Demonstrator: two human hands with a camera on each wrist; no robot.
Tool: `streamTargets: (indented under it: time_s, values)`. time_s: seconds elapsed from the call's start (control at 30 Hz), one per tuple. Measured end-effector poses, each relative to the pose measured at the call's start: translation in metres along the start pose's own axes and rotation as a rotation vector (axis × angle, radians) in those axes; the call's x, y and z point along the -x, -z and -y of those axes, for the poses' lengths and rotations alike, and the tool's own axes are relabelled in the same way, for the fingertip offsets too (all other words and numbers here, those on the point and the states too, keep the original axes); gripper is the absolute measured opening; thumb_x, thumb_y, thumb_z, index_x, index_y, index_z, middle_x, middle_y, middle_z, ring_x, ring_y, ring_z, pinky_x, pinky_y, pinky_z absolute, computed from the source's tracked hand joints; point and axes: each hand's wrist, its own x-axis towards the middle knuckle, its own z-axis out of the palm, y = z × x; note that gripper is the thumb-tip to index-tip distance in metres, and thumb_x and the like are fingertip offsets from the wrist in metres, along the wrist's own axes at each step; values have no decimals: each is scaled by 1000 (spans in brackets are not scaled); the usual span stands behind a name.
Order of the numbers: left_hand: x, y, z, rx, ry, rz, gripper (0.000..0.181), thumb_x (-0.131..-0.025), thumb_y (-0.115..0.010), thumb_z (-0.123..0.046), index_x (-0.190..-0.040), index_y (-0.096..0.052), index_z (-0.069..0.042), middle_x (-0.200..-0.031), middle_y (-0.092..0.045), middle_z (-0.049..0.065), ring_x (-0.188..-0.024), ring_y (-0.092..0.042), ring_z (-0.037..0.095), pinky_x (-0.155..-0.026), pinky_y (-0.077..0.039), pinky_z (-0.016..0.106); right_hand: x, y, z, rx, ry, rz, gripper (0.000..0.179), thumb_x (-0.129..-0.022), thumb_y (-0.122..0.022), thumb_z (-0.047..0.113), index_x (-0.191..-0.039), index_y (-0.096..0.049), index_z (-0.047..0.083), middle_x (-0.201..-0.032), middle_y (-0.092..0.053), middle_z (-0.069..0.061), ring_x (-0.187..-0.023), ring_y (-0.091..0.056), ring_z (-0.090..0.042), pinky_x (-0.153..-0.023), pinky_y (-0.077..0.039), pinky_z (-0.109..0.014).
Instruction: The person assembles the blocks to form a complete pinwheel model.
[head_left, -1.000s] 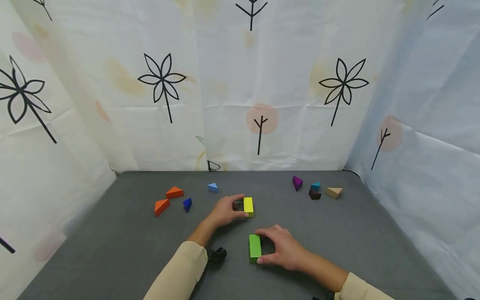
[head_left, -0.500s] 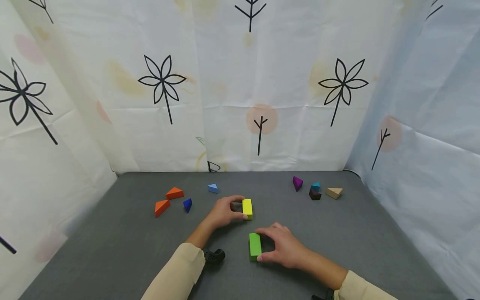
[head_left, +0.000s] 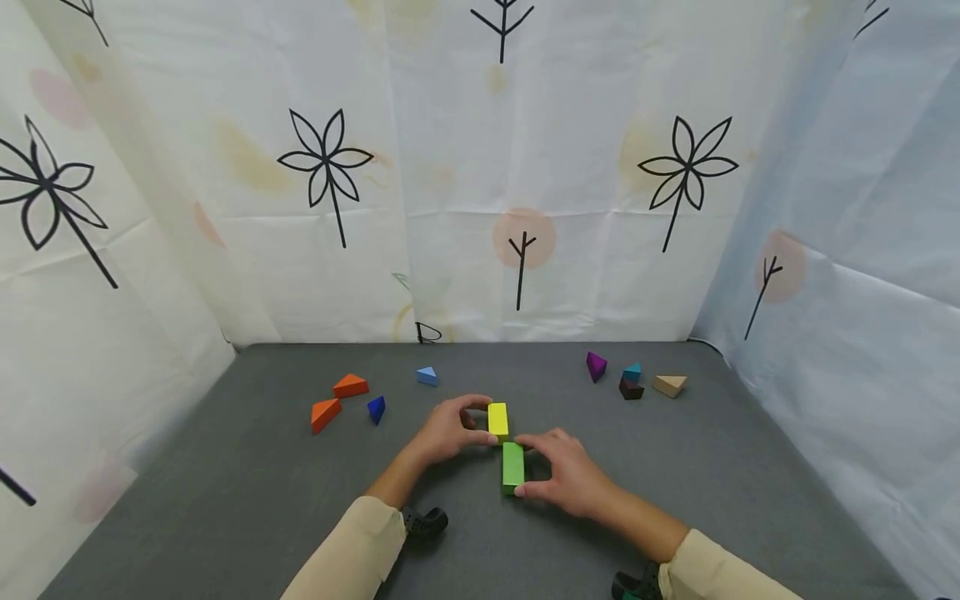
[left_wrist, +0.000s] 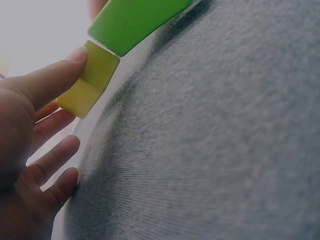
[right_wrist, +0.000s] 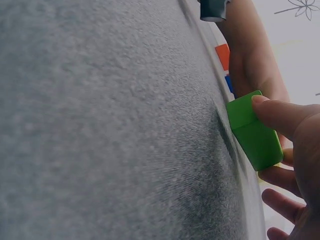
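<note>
Near the middle of the grey table, my left hand [head_left: 447, 429] pinches a yellow block [head_left: 498, 421] between thumb and fingers at its near and far ends. My right hand [head_left: 568, 473] grips a longer green block [head_left: 513, 467] the same way from the right. The green block's far end lies right at the near end of the yellow one, set slightly to its right. In the left wrist view a thin light gap shows between the yellow block [left_wrist: 89, 80] and the green block [left_wrist: 137, 22]. From the right wrist, the green block [right_wrist: 255, 131] hides most of the yellow one.
Two orange triangular blocks [head_left: 326, 414], a dark blue one [head_left: 377, 409] and a light blue one [head_left: 427, 376] lie at back left. Purple [head_left: 596, 366], teal [head_left: 632, 372], dark brown [head_left: 631, 388] and tan blocks [head_left: 669, 384] lie at back right. Patterned cloth [head_left: 465, 167] walls the table.
My right hand has moved the green block away from me, up to the yellow block. The yellow block has come slightly nearer in my left hand.
</note>
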Motion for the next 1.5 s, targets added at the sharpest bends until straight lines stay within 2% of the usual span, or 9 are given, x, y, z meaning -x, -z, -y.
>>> streamTargets:
  time_s: [0.27,0.43,0.57,0.73,1.1,1.3,1.5]
  values:
    - [2,-4,1,-5,-25,17,58,-79,-82,-32,-131,-59,-18,-121,-61,-2,-92,-55,15,-71,-48,33,-6,-2,-1,8,23,-13,63,-79,-80,39,-133,-60,14,-123,-62,-1,-105,-50,-20,-90,-38,-52]
    - [4,-1,4,-12,-47,60,57,-84,-78,-31,-135,-58,-14,-122,-62,-1,-93,-56,16,-73,-49,33,-8,-6,-3,28,43,-5,61,-81,-79,39,-133,-60,15,-125,-63,-1,-105,-50,-18,-90,-38,-50]
    - [6,2,5,21,-68,84,53,-90,-72,-29,-137,-56,-10,-125,-62,2,-93,-57,17,-74,-48,34,-8,-8,-2,24,78,-29,60,-81,-79,37,-133,-61,12,-125,-63,-3,-106,-51,-19,-91,-37,-52]
    - [5,2,6,27,-70,80,52,-91,-70,-29,-138,-56,-10,-126,-62,3,-93,-59,16,-77,-49,35,-7,-12,1,38,114,-72,57,-82,-78,38,-131,-63,12,-124,-64,-2,-106,-51,-20,-90,-37,-53]
    - [4,0,3,6,-49,95,52,-92,-69,-29,-139,-54,-12,-131,-60,3,-97,-60,16,-80,-50,35,-7,-15,7,67,66,-76,59,-81,-79,36,-132,-62,14,-136,-57,-4,-121,-48,-25,-93,-36,-57]
    - [6,0,0,15,-76,95,51,-93,-67,-28,-140,-54,-11,-130,-60,4,-95,-60,17,-78,-50,36,-6,-15,9,85,84,-82,59,-81,-79,35,-133,-62,12,-140,-53,-6,-123,-46,-28,-95,-35,-60]
    - [8,-1,-1,-1,-60,95,56,-93,-67,-32,-142,-51,-12,-125,-61,5,-97,-59,18,-78,-50,39,-7,-16,9,104,86,-79,58,-82,-78,37,-133,-62,13,-139,-53,-4,-123,-47,-26,-95,-35,-59]
